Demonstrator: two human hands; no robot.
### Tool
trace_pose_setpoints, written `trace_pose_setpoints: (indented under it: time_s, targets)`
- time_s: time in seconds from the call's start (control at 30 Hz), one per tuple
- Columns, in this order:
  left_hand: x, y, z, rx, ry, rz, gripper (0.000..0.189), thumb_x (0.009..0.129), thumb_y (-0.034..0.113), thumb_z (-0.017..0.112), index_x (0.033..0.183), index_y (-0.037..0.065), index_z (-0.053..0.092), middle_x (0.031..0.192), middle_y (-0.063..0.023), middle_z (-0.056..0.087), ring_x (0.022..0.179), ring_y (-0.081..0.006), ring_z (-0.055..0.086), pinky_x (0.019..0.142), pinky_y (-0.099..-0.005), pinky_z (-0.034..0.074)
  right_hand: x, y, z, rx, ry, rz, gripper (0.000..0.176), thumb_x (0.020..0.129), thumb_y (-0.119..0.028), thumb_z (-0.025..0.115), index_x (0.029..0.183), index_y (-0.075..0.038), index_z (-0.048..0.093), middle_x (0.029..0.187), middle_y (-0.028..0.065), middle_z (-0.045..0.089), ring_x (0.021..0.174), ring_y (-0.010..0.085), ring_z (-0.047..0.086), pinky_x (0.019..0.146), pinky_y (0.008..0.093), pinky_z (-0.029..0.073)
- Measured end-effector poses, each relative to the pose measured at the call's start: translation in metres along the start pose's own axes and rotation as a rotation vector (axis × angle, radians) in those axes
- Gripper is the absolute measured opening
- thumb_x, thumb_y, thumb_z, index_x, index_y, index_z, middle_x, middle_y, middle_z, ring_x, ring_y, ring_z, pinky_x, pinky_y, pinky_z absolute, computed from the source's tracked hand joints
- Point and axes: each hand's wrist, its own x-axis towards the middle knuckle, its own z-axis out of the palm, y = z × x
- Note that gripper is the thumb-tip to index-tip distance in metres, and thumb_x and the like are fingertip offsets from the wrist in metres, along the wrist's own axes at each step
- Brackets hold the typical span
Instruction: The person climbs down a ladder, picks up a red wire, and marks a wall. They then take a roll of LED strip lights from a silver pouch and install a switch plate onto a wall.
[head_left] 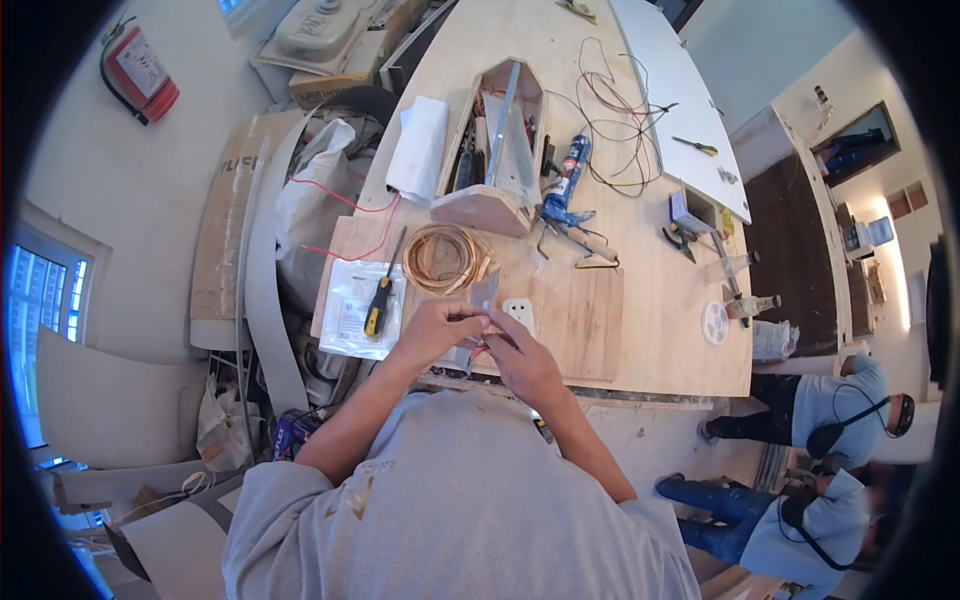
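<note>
Both hands meet at the table's near edge on a small clear plastic packet (485, 290). My left hand (438, 332) pinches it from the left, and my right hand (525, 362) closes on it from the right. A bit of red shows under the right fingers, too small to name. Just beyond the right hand lies a white socket outlet (519, 313). A coil of gold-coloured wire (440, 258) sits ahead of the left hand. To its left, a yellow-and-black screwdriver (377, 308) rests on a white packet (347, 300).
A wooden tool tote (484, 210) stands mid-table, with a caulking gun (568, 180) beside it. Loose wire (625, 120) sprawls behind. Bottles (752, 306) and a white spool (715, 323) line the right edge. Two people (830, 415) (800, 525) stand at right.
</note>
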Motion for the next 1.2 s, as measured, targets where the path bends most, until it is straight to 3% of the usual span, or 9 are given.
trace_pose_setpoints:
  time_s: [0.53,0.8,0.87,0.9,1.03,1.1,1.2]
  targets:
    - [0.008,-0.017,-0.007,-0.29,-0.004,-0.086,0.025,0.088,0.018,0.068,0.105,-0.001,0.067,0.092,-0.0058,0.067,0.082,-0.0132,0.064,0.074,-0.0269,0.053,0.004,0.005,0.0,-0.083,-0.025,-0.087,0.012,0.082,0.0,0.059,0.094,0.001,0.061,0.125,0.0171,0.055,0.103,0.0285,0.062,0.081,0.0336,0.053]
    - [0.006,-0.022,-0.009,-0.381,0.005,-0.107,0.025,0.088,0.017,0.067,0.106,-0.001,0.066,0.095,-0.0058,0.067,0.083,-0.0132,0.064,0.075,-0.0262,0.053,0.002,0.003,0.002,-0.005,0.003,-0.012,0.012,0.082,0.0,0.06,0.093,-0.002,0.062,0.124,0.0141,0.055,0.087,0.0267,0.065,0.07,0.0339,0.054]
    - [0.005,-0.022,-0.01,-0.348,0.002,-0.105,0.022,0.088,0.014,0.066,0.105,0.0,0.066,0.097,-0.0052,0.067,0.084,-0.0138,0.065,0.076,-0.027,0.054,0.0,0.004,0.005,0.003,0.016,-0.001,0.012,0.081,0.0,0.061,0.093,-0.003,0.062,0.124,0.0132,0.056,0.086,0.0265,0.065,0.069,0.0337,0.054]
    - [0.005,-0.022,-0.006,-0.276,0.069,-0.07,0.022,0.088,0.016,0.067,0.101,-0.002,0.068,0.087,-0.0059,0.068,0.077,-0.012,0.064,0.069,-0.0249,0.052,-0.001,0.006,0.007,0.0,0.019,0.001,0.012,0.081,0.0,0.061,0.093,-0.003,0.062,0.123,0.0127,0.056,0.086,0.0263,0.065,0.069,0.0335,0.054]
    - [-0.002,0.001,0.004,0.309,0.16,0.091,0.021,0.086,0.014,0.066,0.093,-0.005,0.069,0.078,-0.0073,0.068,0.072,-0.0108,0.064,0.065,-0.0243,0.051,0.012,0.003,-0.003,-0.164,0.007,-0.156,0.012,0.08,-0.003,0.062,0.091,-0.003,0.061,0.115,0.0097,0.057,0.087,0.0242,0.063,0.068,0.0335,0.053]
    - [-0.003,0.005,0.007,0.424,0.172,0.119,0.021,0.084,0.014,0.066,0.091,-0.006,0.069,0.075,-0.0086,0.069,0.072,-0.0104,0.065,0.065,-0.0242,0.05,0.019,0.001,-0.02,-0.246,-0.148,-0.18,0.012,0.08,-0.005,0.06,0.092,-0.003,0.06,0.11,0.0087,0.056,0.086,0.0234,0.063,0.067,0.034,0.053]
    - [-0.005,0.009,0.012,0.506,0.148,0.2,0.018,0.083,0.014,0.066,0.086,-0.004,0.068,0.074,-0.012,0.068,0.068,-0.0167,0.065,0.064,-0.0286,0.05,0.025,0.001,-0.035,-0.265,-0.283,-0.179,0.013,0.08,-0.007,0.058,0.093,-0.003,0.059,0.105,0.0081,0.054,0.084,0.0235,0.062,0.067,0.0347,0.052]
